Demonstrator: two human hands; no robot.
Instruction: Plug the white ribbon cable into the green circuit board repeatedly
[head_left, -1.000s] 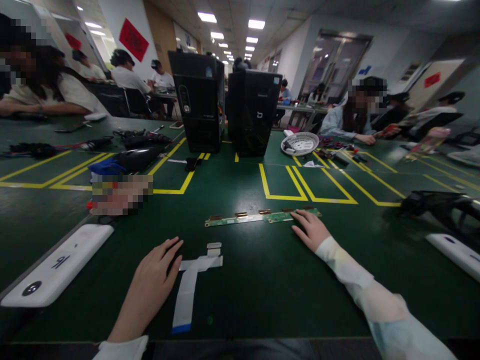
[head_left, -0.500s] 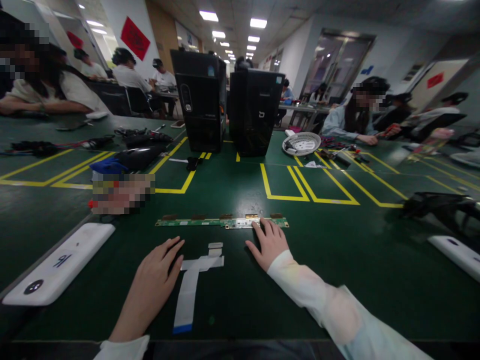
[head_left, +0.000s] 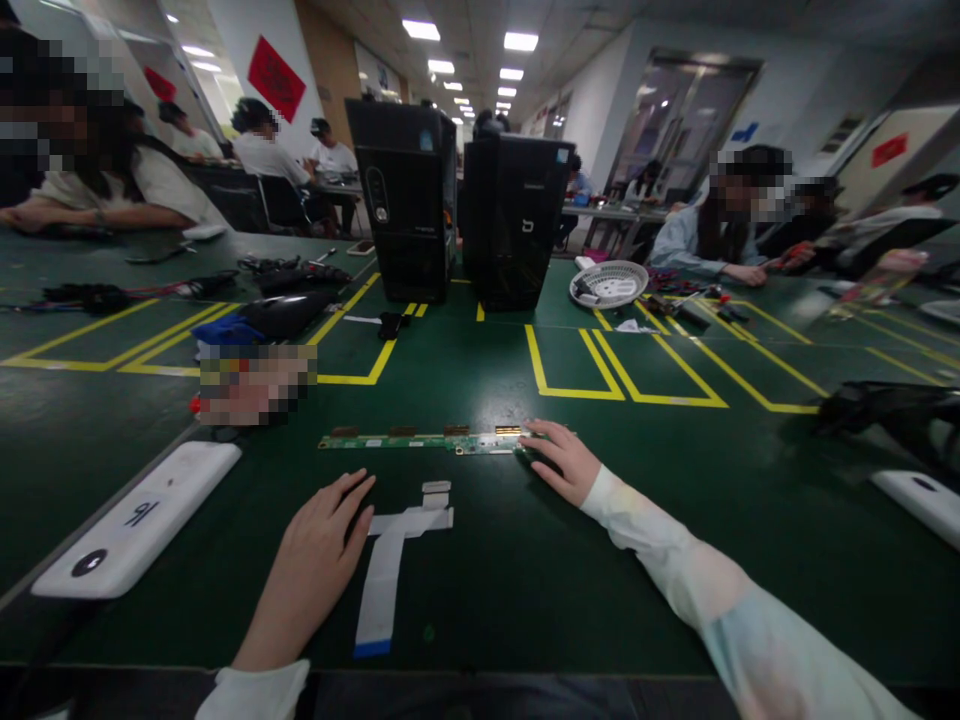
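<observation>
A long, narrow green circuit board [head_left: 420, 443] lies across the table in front of me. Over its right end is my right hand [head_left: 564, 462], fingers stretched out and fingertips at the board; that end is hidden beneath them. My left hand [head_left: 324, 535] rests on the green table [head_left: 570, 600] with its fingers extended and nothing in them. Just right of it lies a folded white flat ribbon cable [head_left: 384, 580], with a blue strip at its near end and a connector at its far end.
Two black computer towers [head_left: 405, 210] stand at the back. A white basket [head_left: 609, 285] holds small parts. White devices lie at left [head_left: 142, 520] and right [head_left: 922, 505]. Cables and a dark mouse-shaped object [head_left: 281, 315] are at left. Other people sit around the table.
My right hand has slid to the right along the board, toward its right end. My left hand stays beside the ribbon cable. The view has shifted slightly.
</observation>
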